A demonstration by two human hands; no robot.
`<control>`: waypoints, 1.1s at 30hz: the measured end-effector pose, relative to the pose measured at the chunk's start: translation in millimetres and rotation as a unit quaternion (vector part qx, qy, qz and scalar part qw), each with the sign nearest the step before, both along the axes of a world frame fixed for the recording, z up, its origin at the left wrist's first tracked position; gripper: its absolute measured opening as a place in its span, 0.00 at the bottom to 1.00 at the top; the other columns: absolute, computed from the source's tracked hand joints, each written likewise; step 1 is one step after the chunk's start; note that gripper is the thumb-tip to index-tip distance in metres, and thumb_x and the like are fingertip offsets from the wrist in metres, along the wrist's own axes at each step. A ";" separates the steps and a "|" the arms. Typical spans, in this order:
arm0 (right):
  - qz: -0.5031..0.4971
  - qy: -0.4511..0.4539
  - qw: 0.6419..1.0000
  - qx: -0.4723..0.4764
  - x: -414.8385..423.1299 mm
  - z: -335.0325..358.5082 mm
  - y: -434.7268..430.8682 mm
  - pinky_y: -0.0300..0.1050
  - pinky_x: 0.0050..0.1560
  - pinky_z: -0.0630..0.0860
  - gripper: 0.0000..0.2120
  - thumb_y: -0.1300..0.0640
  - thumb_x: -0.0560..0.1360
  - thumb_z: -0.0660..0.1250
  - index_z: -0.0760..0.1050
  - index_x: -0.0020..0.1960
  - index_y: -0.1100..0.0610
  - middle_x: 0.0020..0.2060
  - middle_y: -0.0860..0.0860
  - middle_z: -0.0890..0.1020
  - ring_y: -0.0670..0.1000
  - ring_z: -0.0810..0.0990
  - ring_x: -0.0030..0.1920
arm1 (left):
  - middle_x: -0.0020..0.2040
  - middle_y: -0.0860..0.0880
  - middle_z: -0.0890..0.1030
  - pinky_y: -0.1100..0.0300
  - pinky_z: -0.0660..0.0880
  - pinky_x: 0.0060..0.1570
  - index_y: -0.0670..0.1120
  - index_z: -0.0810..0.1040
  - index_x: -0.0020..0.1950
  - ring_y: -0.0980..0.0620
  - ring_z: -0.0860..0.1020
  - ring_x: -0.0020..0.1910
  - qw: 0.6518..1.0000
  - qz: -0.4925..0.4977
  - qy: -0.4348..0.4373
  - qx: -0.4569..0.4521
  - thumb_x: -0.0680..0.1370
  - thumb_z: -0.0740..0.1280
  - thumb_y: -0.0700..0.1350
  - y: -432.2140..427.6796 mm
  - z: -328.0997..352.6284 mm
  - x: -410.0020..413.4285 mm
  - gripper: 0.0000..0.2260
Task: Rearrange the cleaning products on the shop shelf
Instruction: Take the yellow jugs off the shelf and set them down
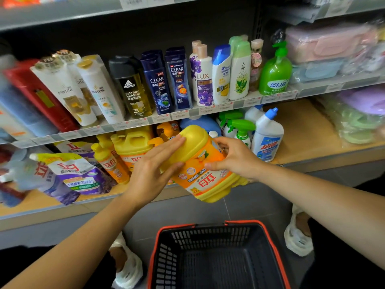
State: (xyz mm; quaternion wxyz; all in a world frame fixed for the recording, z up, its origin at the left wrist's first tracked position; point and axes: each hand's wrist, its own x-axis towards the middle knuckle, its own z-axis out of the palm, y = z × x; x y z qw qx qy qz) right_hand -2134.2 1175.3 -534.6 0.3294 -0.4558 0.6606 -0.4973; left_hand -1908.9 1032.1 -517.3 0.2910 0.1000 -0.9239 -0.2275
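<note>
A large yellow detergent jug [200, 163] with an orange label hangs tilted in front of the lower shelf [312, 134], its label upside down. My left hand [154, 170] lies against its yellow top, fingers nearly straight and thumb under the rim. My right hand [233, 157] grips the jug's right side, fingers curled around it. Behind them on the lower shelf stand more yellow jugs [131, 142], small orange bottles [110, 165], green spray bottles [239, 128] and a white toilet cleaner bottle [267, 134].
The upper shelf [187, 116] carries shampoo and body wash bottles and a green pump bottle [275, 74]. Purple detergent pouches [73, 174] lie at lower left. A black basket with a red rim [214, 257] sits on the floor between my feet.
</note>
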 end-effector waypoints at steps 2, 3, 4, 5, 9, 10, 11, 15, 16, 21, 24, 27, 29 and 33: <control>-0.004 -0.011 1.000 0.003 0.6 -0.1 1.2 0.53 0.55 0.83 0.28 0.51 0.63 0.83 0.78 0.60 0.52 0.52 0.48 0.86 0.47 0.85 0.52 | 0.73 0.51 0.75 0.47 0.76 0.64 0.51 0.72 0.76 0.52 0.73 0.71 0.998 0.052 -0.012 0.033 0.80 0.68 0.56 -4.3 -0.2 0.4 0.24; -0.005 -0.018 1.000 0.004 1.1 -0.5 2.1 0.53 0.56 0.82 0.29 0.49 0.62 0.82 0.78 0.60 0.51 0.52 0.47 0.86 0.47 0.85 0.52 | 0.74 0.52 0.74 0.51 0.76 0.64 0.54 0.73 0.75 0.53 0.72 0.72 0.995 0.075 -0.025 0.061 0.80 0.66 0.60 -7.1 0.0 -0.4 0.24; -0.006 -0.027 1.000 0.003 1.7 -0.8 3.0 0.53 0.56 0.82 0.29 0.48 0.61 0.82 0.78 0.60 0.51 0.53 0.47 0.86 0.47 0.85 0.53 | 0.74 0.52 0.73 0.57 0.76 0.62 0.57 0.73 0.74 0.53 0.71 0.72 0.989 0.088 -0.036 0.112 0.79 0.66 0.62 -8.9 -0.2 -1.4 0.24; -0.007 -0.038 0.999 0.001 2.4 -1.2 3.4 0.55 0.57 0.82 0.30 0.47 0.61 0.82 0.78 0.60 0.50 0.54 0.47 0.85 0.48 0.85 0.53 | 0.74 0.53 0.72 0.63 0.77 0.59 0.60 0.73 0.73 0.53 0.72 0.71 0.977 0.087 -0.041 0.191 0.77 0.68 0.62 -9.4 -0.4 -2.4 0.25; -0.003 -0.097 0.995 -0.015 4.6 -2.9 3.4 0.61 0.57 0.81 0.30 0.49 0.62 0.82 0.78 0.61 0.52 0.56 0.51 0.85 0.54 0.85 0.55 | 0.65 0.53 0.78 0.58 0.82 0.50 0.63 0.71 0.69 0.50 0.81 0.62 0.880 0.047 -0.018 0.473 0.66 0.79 0.64 -8.8 -5.2 -6.9 0.34; 0.002 -0.116 0.993 -0.017 5.6 -3.9 3.2 0.61 0.56 0.81 0.29 0.50 0.62 0.82 0.78 0.61 0.52 0.56 0.51 0.85 0.55 0.85 0.55 | 0.64 0.52 0.80 0.54 0.82 0.52 0.61 0.72 0.69 0.49 0.82 0.61 0.872 0.037 -0.017 0.488 0.62 0.81 0.63 -11.4 -7.5 -7.8 0.38; 0.006 -0.134 0.991 -0.018 6.8 -4.9 2.9 0.61 0.56 0.81 0.29 0.50 0.63 0.82 0.78 0.62 0.52 0.56 0.52 0.85 0.55 0.85 0.56 | 0.64 0.50 0.81 0.50 0.82 0.55 0.57 0.72 0.70 0.48 0.82 0.62 0.868 0.027 -0.014 0.496 0.60 0.83 0.62 -13.6 -10.0 -8.9 0.41; 0.019 -0.185 0.982 -0.030 10.2 -10.2 1.2 0.56 0.55 0.82 0.27 0.51 0.63 0.81 0.78 0.60 0.50 0.57 0.51 0.85 0.54 0.84 0.56 | 0.64 0.43 0.82 0.40 0.80 0.59 0.47 0.72 0.72 0.41 0.82 0.62 0.836 -0.014 0.022 0.547 0.61 0.85 0.56 -14.0 -12.7 -10.3 0.44; 0.023 -0.183 0.982 -0.029 10.3 -10.7 0.6 0.55 0.56 0.82 0.27 0.52 0.64 0.81 0.78 0.60 0.50 0.57 0.50 0.85 0.54 0.84 0.57 | 0.64 0.42 0.82 0.40 0.80 0.58 0.46 0.72 0.72 0.40 0.82 0.62 0.838 -0.013 0.034 0.544 0.61 0.85 0.55 -13.5 -11.1 -10.2 0.44; 0.025 -0.072 0.996 -0.042 5.8 -0.3 -3.0 0.49 0.61 0.80 0.28 0.53 0.68 0.78 0.73 0.66 0.41 0.60 0.45 0.83 0.47 0.80 0.62 | 0.60 0.49 0.83 0.56 0.83 0.50 0.45 0.74 0.69 0.48 0.83 0.58 0.914 0.027 0.070 0.398 0.62 0.84 0.50 -11.6 2.6 -10.2 0.38; -0.005 0.020 0.997 -0.078 4.1 6.8 -1.7 0.52 0.65 0.76 0.36 0.58 0.72 0.77 0.66 0.73 0.39 0.67 0.45 0.77 0.48 0.76 0.68 | 0.60 0.55 0.81 0.62 0.80 0.53 0.48 0.75 0.69 0.56 0.80 0.60 0.966 0.054 0.042 0.250 0.61 0.84 0.54 -8.0 10.5 -11.3 0.39; -0.021 0.140 0.986 -0.083 8.8 6.4 -1.7 0.55 0.72 0.70 0.28 0.58 0.75 0.74 0.71 0.72 0.48 0.72 0.48 0.72 0.48 0.70 0.72 | 0.62 0.55 0.79 0.61 0.78 0.57 0.49 0.74 0.70 0.61 0.76 0.61 0.981 0.076 0.018 0.180 0.61 0.81 0.56 -5.5 14.9 -10.8 0.39; -0.030 0.192 0.977 -0.089 14.3 6.4 -2.6 0.52 0.75 0.65 0.23 0.58 0.75 0.73 0.75 0.69 0.51 0.73 0.49 0.71 0.47 0.68 0.74 | 0.62 0.55 0.79 0.61 0.77 0.57 0.49 0.74 0.70 0.63 0.76 0.61 0.983 0.081 0.016 0.163 0.61 0.81 0.58 -4.3 16.6 -9.1 0.40; -0.048 0.228 0.964 -0.131 18.3 10.6 -1.8 0.52 0.72 0.69 0.19 0.60 0.74 0.74 0.80 0.64 0.55 0.69 0.52 0.76 0.51 0.73 0.69 | 0.62 0.54 0.80 0.54 0.79 0.57 0.49 0.73 0.72 0.60 0.77 0.59 0.985 0.092 0.009 0.143 0.61 0.81 0.61 -1.1 18.6 -5.9 0.42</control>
